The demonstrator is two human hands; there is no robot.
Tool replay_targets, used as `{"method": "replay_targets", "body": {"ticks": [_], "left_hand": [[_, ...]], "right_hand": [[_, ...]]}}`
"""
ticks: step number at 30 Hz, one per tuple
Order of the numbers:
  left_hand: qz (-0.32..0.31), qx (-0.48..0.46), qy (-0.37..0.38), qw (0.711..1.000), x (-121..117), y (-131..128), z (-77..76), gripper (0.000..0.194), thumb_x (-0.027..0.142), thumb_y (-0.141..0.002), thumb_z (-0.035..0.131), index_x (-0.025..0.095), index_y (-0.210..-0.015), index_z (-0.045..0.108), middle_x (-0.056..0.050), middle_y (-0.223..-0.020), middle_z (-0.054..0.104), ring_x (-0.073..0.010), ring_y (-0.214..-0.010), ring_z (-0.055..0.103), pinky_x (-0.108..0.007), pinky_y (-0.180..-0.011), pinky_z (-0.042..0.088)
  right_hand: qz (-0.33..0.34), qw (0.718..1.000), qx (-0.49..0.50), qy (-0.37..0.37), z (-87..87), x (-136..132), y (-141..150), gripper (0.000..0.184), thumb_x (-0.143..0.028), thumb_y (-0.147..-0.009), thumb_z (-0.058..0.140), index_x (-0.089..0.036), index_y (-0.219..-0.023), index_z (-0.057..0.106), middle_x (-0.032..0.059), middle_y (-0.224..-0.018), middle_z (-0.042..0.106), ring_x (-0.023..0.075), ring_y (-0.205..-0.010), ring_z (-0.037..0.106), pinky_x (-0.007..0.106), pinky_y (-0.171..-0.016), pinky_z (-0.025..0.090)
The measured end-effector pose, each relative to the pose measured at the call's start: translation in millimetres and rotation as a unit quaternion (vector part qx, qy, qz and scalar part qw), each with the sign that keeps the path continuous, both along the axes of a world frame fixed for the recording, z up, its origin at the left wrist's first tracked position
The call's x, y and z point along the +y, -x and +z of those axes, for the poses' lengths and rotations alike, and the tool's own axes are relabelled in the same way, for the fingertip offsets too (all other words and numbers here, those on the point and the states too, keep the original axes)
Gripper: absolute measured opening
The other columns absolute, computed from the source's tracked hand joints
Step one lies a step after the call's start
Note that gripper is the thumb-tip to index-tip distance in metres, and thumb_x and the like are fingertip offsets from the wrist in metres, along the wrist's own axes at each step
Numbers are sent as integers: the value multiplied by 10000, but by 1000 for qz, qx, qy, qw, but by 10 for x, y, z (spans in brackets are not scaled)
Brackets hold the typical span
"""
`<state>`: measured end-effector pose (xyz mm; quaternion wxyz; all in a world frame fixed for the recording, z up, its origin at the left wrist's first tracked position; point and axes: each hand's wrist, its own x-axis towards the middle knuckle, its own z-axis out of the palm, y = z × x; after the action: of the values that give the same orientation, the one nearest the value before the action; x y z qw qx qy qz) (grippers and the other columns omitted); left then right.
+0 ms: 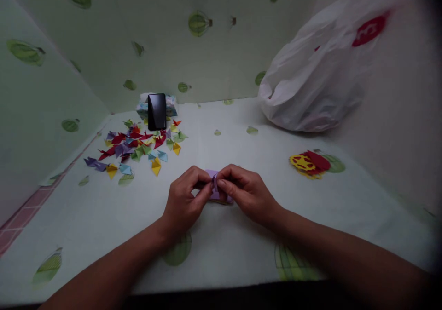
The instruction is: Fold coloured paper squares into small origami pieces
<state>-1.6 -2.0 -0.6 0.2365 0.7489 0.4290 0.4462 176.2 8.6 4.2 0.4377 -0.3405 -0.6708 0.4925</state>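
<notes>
Between my two hands is a small folded piece of purple paper (214,184), narrow and pointed, held up near the middle of the table. My left hand (186,197) pinches its left side between thumb and forefinger. On the other side, my right hand (247,191) grips it the same way, its fingertips almost meeting the left ones. Directly beneath lies flat purple paper (214,196), which looks like a small stack of square sheets and is partly hidden by the hands. Fine folds of the held piece are too small to make out.
Folded paper cranes (140,151) in several colours lie heaped at the left. Behind them a black phone (157,112) leans on a tissue pack (171,106). Yellow and red paper cutouts (307,163) lie at right, before a bulging white plastic bag (311,84). Patterned cloth covers the table (221,250).
</notes>
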Motion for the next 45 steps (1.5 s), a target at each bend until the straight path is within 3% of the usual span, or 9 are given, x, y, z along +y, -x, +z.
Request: {"method": "replay_targets", "body": {"ticks": [21, 25, 30, 34, 38, 45], "left_hand": [[-3, 1, -1, 1000, 14, 3, -15, 110, 92, -875, 597, 177, -807, 589, -8, -778, 585, -127, -705, 571, -263, -644, 480], [11, -24, 0, 1000, -4, -4, -20, 99, 103, -874, 615, 179, -815, 590, -4, -802, 592, -117, -701, 591, -248, -635, 497], [14, -85, -6, 996, -7, -2, -39, 92, 101, -899, 595, 187, -869, 586, -8, -921, 590, -88, -677, 627, -221, -601, 522], [33, -8, -77, 996, 27, 21, -47, 125, 63, -881, 606, 184, -859, 587, -18, -908, 611, -122, -784, 627, -241, -668, 523], [33, 73, -147, 986, 43, 29, -23, 146, 27, -876, 592, 172, -868, 577, -26, -872, 614, -137, -822, 607, -255, -709, 509], [18, 106, -171, 979, 30, 9, 5, 147, 10, -876, 584, 156, -876, 572, -32, -864, 608, -130, -813, 601, -253, -727, 489]], "right_hand": [[-33, 999, -17, 4, -16, -5, 15, 69, -184, -841, 548, -183, -774, 562, -13, -684, 564, 108, -597, 506, 251, -554, 414], [-52, 997, 19, 54, 2, -6, 22, 92, -232, -844, 574, -182, -769, 557, -17, -629, 587, 116, -572, 546, 263, -563, 442], [-63, 978, 130, 151, -26, 33, 48, 149, -281, -862, 600, -182, -764, 546, -27, -601, 618, 107, -542, 575, 259, -572, 469], [-40, 972, 148, 180, -64, 49, 56, 153, -280, -859, 612, -170, -763, 565, -23, -613, 622, 102, -546, 579, 252, -569, 471], [-22, 982, 113, 153, -62, 31, 45, 147, -292, -863, 614, -166, -802, 567, -18, -617, 613, 109, -565, 582, 253, -575, 467], [-39, 995, 51, 82, -34, 32, 35, 106, -258, -835, 626, -172, -819, 567, -23, -658, 565, 112, -590, 539, 257, -565, 443]]}}
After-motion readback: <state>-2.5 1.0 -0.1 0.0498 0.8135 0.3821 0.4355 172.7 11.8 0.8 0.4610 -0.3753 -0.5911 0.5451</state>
